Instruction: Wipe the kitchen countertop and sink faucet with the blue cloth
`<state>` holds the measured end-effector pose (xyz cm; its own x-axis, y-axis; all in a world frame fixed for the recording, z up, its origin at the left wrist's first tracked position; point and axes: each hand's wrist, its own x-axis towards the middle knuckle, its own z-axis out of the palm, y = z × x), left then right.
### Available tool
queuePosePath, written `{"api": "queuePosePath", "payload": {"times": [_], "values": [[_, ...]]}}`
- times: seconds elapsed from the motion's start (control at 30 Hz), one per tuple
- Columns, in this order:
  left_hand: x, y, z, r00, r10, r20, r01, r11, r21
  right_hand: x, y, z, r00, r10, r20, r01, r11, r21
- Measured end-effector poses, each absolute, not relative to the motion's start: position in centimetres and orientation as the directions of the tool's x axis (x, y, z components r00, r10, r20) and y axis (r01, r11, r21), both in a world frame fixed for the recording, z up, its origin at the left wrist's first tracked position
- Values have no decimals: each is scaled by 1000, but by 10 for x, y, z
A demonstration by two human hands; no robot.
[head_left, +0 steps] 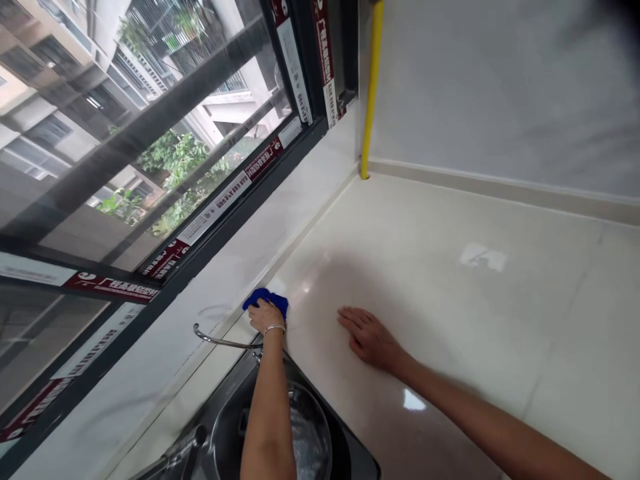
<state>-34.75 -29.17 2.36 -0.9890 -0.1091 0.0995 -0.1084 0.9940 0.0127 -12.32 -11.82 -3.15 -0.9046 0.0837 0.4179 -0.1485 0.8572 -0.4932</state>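
My left hand [265,316], with a bracelet at its wrist, is closed on a blue cloth [278,303]. It presses the cloth to the back edge of the pale countertop [425,260], where the counter meets the low ledge under the window. Farther right, my right hand [370,339] lies flat on the counter with its fingers stretched out, holding nothing. Just below the left hand, a thin curved metal spout [225,342] reaches out to the left. My left forearm crosses over the dark sink [354,453] and covers part of it.
A metal bowl [313,433] sits in the sink, and a faucet [175,457] stands at its lower left. The dark window frame [225,220] runs along the left wall. In the far corner a yellow pipe [372,93] comes down to the counter.
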Motion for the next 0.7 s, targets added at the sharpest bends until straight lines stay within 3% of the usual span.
{"api": "queuePosePath", "payload": {"times": [0.27,0.53,0.6,0.7], "values": [[-315,-271,19,-980,201,1,201,979,32,-125,-118,-27,-915,100,390,-128,846,-517],[-221,-243,25,-925,380,-21,378,924,61,-130,-118,-45,-838,330,435,-42,756,-654],[-192,-239,25,-909,413,-64,404,907,116,-132,-113,-46,-825,347,446,-74,716,-694],[-156,-237,27,-879,458,-137,398,860,319,-135,-102,-41,-833,370,411,-70,667,-742]]}}
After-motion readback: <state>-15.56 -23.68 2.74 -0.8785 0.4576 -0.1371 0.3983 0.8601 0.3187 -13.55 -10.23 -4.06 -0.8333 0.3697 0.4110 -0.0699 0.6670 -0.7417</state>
